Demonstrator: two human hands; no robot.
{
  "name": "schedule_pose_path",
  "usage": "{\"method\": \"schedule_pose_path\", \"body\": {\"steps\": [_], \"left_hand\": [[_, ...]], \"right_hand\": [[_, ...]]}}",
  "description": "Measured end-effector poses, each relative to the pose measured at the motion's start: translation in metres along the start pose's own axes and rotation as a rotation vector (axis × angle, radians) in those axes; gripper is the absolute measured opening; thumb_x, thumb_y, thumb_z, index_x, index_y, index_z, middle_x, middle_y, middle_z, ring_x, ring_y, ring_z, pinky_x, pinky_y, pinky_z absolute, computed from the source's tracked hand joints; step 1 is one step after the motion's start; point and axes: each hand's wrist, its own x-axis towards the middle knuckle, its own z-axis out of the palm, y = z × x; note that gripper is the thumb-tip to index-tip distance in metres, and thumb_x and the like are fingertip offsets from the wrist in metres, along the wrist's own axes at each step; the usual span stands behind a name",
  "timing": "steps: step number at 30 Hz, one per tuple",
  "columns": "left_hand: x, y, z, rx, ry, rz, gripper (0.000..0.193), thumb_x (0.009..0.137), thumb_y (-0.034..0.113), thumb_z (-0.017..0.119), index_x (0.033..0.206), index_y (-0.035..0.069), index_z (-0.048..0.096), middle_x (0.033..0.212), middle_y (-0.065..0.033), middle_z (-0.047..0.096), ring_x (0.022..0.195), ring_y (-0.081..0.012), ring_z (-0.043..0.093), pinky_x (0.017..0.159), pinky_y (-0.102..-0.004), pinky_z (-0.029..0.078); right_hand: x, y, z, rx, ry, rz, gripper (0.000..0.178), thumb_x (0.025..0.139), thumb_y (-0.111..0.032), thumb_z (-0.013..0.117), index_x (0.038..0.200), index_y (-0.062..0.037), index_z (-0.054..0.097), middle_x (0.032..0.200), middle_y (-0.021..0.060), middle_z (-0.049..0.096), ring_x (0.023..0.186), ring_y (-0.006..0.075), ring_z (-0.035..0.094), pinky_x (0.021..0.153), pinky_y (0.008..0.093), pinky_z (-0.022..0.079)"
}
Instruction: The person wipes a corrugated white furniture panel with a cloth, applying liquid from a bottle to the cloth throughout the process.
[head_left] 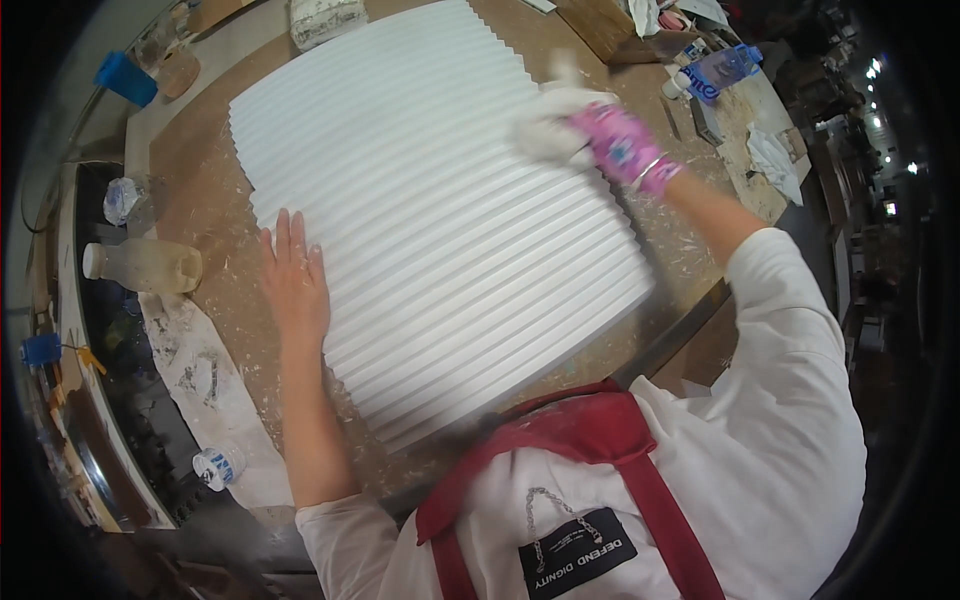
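A large white sheet with fine parallel pleats (440, 230) lies on the brown worktable. My left hand (295, 275) is bare and open, resting flat with fingers stretched along the sheet's left edge. On the sheet's right edge is my right hand (560, 125), smeared by motion. White material covers it, and a pink patterned cuff (622, 148) wraps the wrist. Whether the white is a glove or also a cloth in the fingers, I cannot tell; the fingers do not show clearly.
A jar of cloudy yellowish liquid (150, 266) stands left, above a stained paper strip (205, 370) with a small white cup (218, 466). A blue cup (127, 79) is far left. At far right are a bluish bottle (720, 72), a wooden box (610, 30) and crumpled paper (775, 160).
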Motion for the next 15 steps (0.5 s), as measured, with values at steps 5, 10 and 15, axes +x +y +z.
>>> {"method": "schedule_pose_path", "body": {"steps": [5, 10, 15], "left_hand": [[0.008, 0.004, 0.002, 0.025, 0.003, 0.063, 0.047, 0.101, 0.023, 0.038, 0.146, 0.012, 0.039, 0.155, -0.0082, 0.032, 0.142, -0.0388, 0.025, 0.115, -0.0462, 0.025], [0.005, -0.015, 0.005, -0.003, 0.021, 0.084, 0.047, 0.099, 0.022, 0.041, 0.145, 0.013, 0.040, 0.155, -0.0064, 0.033, 0.141, -0.0380, 0.027, 0.111, -0.0497, 0.027], [0.009, -0.008, 0.008, -0.041, 0.045, 0.106, 0.047, 0.099, 0.022, 0.042, 0.145, 0.013, 0.040, 0.154, -0.0076, 0.033, 0.140, -0.0397, 0.028, 0.110, -0.0508, 0.030]], "right_hand": [[0.030, 0.012, -0.016, 0.636, 0.044, 0.012, 0.029, 0.081, -0.018, 0.067, 0.108, -0.0081, 0.064, 0.088, 0.0106, 0.065, 0.080, 0.0269, 0.064, 0.069, 0.0381, 0.053], [0.038, -0.126, -0.012, 0.038, -0.105, -0.383, 0.033, 0.075, -0.017, 0.069, 0.108, -0.0136, 0.065, 0.104, 0.0097, 0.067, 0.092, 0.0298, 0.065, 0.079, 0.0384, 0.054], [0.011, 0.013, -0.021, -0.110, -0.267, 0.240, 0.028, 0.079, -0.016, 0.066, 0.107, -0.0146, 0.065, 0.103, 0.0097, 0.067, 0.093, 0.0274, 0.066, 0.081, 0.0386, 0.055]]}}
